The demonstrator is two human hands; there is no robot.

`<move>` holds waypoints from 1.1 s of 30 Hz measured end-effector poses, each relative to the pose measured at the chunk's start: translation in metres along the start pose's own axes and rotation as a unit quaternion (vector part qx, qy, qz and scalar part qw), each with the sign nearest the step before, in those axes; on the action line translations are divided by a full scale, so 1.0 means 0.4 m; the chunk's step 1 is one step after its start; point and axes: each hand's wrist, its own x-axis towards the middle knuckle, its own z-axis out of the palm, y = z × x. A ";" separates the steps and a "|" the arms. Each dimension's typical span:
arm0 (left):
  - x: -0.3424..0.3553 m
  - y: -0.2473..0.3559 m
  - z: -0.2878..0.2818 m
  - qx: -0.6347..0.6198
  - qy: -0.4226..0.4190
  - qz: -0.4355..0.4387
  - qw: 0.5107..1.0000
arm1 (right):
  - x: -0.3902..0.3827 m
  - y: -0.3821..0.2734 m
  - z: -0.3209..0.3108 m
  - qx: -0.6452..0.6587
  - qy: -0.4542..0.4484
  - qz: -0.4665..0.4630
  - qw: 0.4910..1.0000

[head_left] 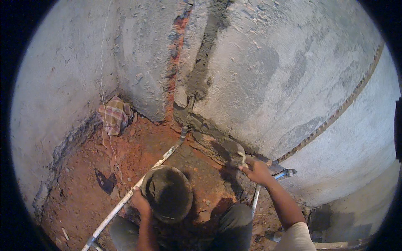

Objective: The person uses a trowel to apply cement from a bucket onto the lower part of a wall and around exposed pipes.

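My left hand (141, 201) is closed on the rim of a round, dark pan (167, 194) holding grey mortar, low in the middle. My right hand (255, 171) grips a trowel by its pale, curved handle (242, 154). The trowel is at the mortar band (209, 140) along the foot of the right wall; the blade is hard to make out. A long white pipe (115, 212) runs diagonally past the pan up to a dark fitting (183, 133) near the corner. Another white pipe (254, 201) lies below my right hand, beside a short blue pipe piece (282, 173).
Plastered walls (54, 83) meet around me, cut by vertical channels, one red (178, 50), one mortar-filled (206, 50), and a long groove (335, 119) at right. A checked cloth (115, 113) and a thin white string are at left. Rubble covers the red dirt floor (86, 175) around my knees.
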 end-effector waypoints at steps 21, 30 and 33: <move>0.053 -0.096 -0.037 -0.019 -0.046 -0.022 0.998 | -0.046 0.145 -0.001 0.014 -0.023 0.115 0.993; 0.060 -0.080 -0.029 -0.062 -0.055 -0.080 0.993 | -0.064 0.047 0.064 -0.141 0.073 -0.014 0.987; 0.056 -0.099 -0.025 0.093 -0.077 0.018 0.993 | 0.030 0.018 0.060 -0.186 0.092 -0.009 0.978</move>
